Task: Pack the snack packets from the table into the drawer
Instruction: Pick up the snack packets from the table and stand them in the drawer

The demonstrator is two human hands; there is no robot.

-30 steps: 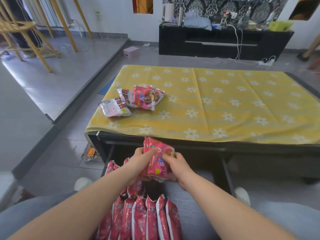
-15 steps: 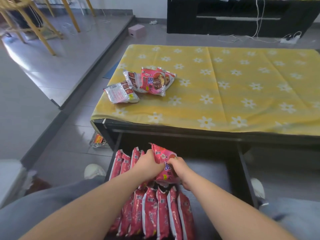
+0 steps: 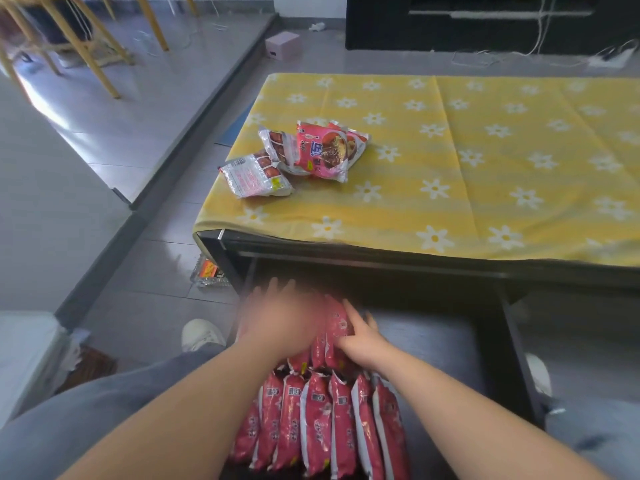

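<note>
A dark drawer (image 3: 512, 344) stands pulled out under the table. Several red snack packets (image 3: 318, 424) stand on edge in a row in its left half, with a second row behind. My right hand (image 3: 360, 341) presses with straight fingers on the side of a red packet (image 3: 337, 323) in that back row. My left hand (image 3: 280, 313) is blurred, fingers spread, over the back row's left end. A few packets (image 3: 322, 150) lie piled on the yellow flowered tablecloth (image 3: 467, 161), near its left end, one white-backed packet (image 3: 256, 176) nearest the edge.
The drawer's right half shows a bare grey bottom (image 3: 433, 344). A packet (image 3: 209, 271) lies on the floor left of the table leg. My knees and white shoes (image 3: 202, 334) flank the drawer. A black cabinet (image 3: 485, 19) and wooden chair legs (image 3: 86, 46) stand farther back.
Both hands carried one red packet down from table height into the drawer's back row. The fingers have opened from it, and the left hand is moving left, blurred.
</note>
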